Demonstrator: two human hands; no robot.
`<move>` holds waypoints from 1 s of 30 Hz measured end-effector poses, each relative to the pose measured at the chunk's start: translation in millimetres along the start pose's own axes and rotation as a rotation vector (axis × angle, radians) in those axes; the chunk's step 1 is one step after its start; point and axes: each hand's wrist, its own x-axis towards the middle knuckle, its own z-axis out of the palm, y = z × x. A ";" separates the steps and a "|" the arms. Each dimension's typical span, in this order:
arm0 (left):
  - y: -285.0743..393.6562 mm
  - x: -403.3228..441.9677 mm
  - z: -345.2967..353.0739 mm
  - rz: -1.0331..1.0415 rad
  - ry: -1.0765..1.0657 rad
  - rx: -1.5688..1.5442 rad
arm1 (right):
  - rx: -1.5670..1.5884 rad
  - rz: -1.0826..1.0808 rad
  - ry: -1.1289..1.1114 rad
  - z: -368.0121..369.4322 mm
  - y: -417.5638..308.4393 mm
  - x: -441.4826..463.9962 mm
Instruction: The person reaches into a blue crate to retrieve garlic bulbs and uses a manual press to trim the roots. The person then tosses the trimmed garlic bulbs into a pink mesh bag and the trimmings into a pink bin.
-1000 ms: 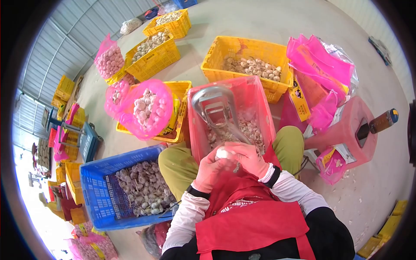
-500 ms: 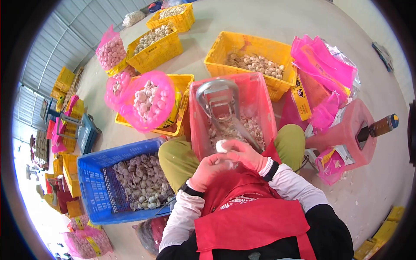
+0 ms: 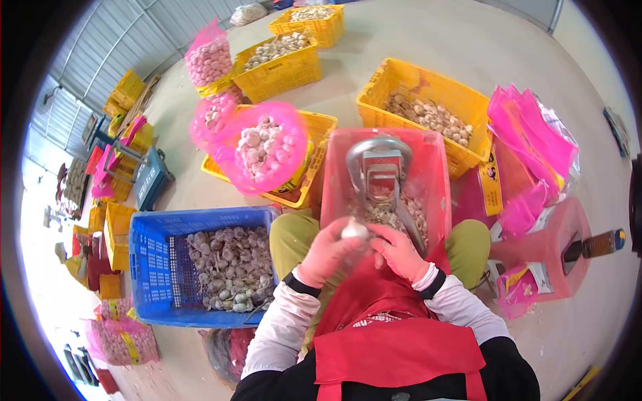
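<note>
A white garlic bulb (image 3: 354,230) sits in the fingers of my gloved left hand (image 3: 326,252), above the near end of the red crate (image 3: 438,180). My right hand (image 3: 403,255) is close beside the bulb, with its fingers curled inward and their tips near the bulb. Whether they pinch a bit of skin is blurred. Just past my hands, a metal frame with a curved tube (image 3: 380,157) stands in the red crate over loose garlic peelings (image 3: 411,207). To my left, a blue crate (image 3: 150,267) contains many unpeeled garlic bulbs (image 3: 231,267).
Yellow crates of garlic (image 3: 428,77) stand ahead. A pink mesh bag of bulbs (image 3: 264,150) rests on another yellow crate (image 3: 321,123). At right are pink mesh bags (image 3: 521,134) and a red stool (image 3: 568,220) with a bottle (image 3: 602,244). A platform scale (image 3: 152,177) stands at left.
My view has turned, so the surroundings sit further right. The bulb has gone from the top of my joined fingers into my left hand, and my hands have drawn slightly apart.
</note>
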 end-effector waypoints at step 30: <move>-188.3 -124.0 -279.1 -0.867 0.736 1.170 | -0.936 0.071 0.071 -13.4 110.4 13.2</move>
